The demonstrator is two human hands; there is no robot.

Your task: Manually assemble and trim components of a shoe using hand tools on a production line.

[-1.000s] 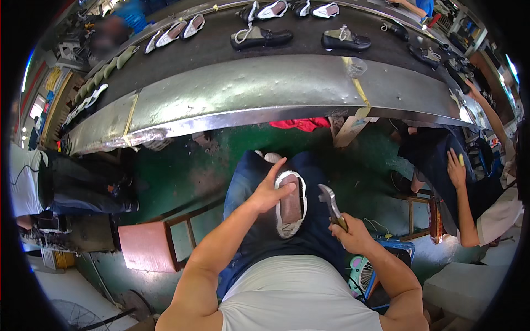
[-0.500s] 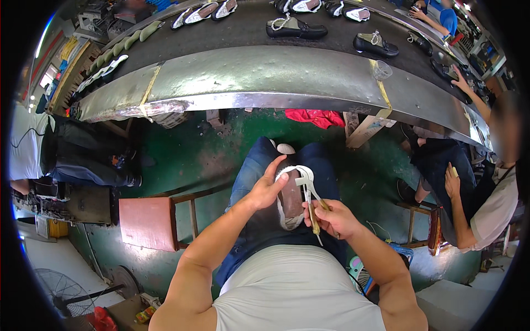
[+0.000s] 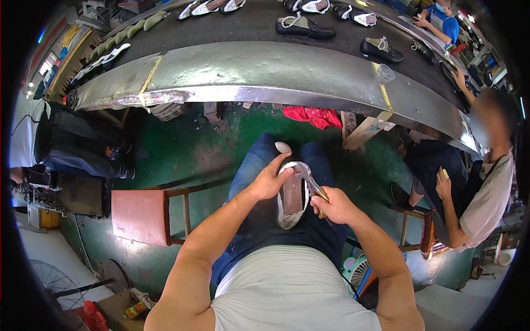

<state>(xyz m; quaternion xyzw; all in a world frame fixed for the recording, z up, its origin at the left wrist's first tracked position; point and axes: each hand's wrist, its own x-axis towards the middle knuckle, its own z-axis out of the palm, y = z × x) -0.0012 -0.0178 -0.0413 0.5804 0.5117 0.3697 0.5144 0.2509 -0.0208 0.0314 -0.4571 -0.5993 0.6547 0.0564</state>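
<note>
An unfinished shoe [image 3: 291, 203] lies over my lap with its underside up, showing a brown sole board ringed by a whitish edge. My left hand [image 3: 268, 182] is at its far left end, thumb on the rim and forefinger stretched along the far tip; the other fingers are hidden. In my right hand [image 3: 338, 206] is a pair of pincers [image 3: 313, 183], the fist wrapped round its brassy handles. Its curved metal jaws reach the shoe's far right edge; whether they grip the material is too small to tell.
Ahead runs a metal-edged bench [image 3: 221, 69] bearing several shoes, including a black loafer [image 3: 306, 29], and a clear cup [image 3: 384, 73]. A padded stool [image 3: 141, 217] stands left. A seated person [image 3: 491, 187] is close on the right, another stands left. Red cloth [image 3: 313, 116] lies beneath the bench.
The pincers' spread handles have come together in my right fist, and the jaws have swung onto the shoe's far edge. My left hand stays at the shoe's far end.
</note>
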